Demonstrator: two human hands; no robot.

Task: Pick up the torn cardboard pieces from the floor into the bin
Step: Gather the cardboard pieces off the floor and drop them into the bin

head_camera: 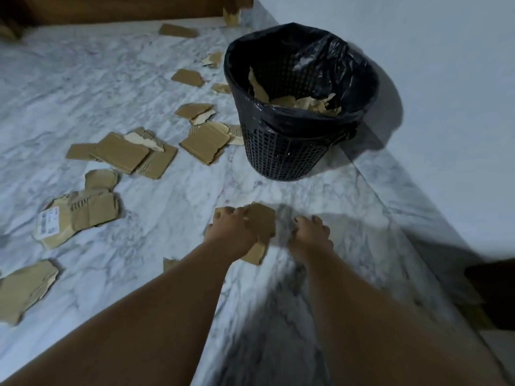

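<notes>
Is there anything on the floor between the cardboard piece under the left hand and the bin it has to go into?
Nothing visible. Bare marble floor lies between the cardboard piece under the left hand and the bin; the other scraps lie off to the left, and the bin's mouth is open.

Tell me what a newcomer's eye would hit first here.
The black bin by the wall already holds torn cardboard. Brown scraps litter the marble floor to its left. In front, the left hand grips a piece; the right hand is beside it, blurred.
</notes>
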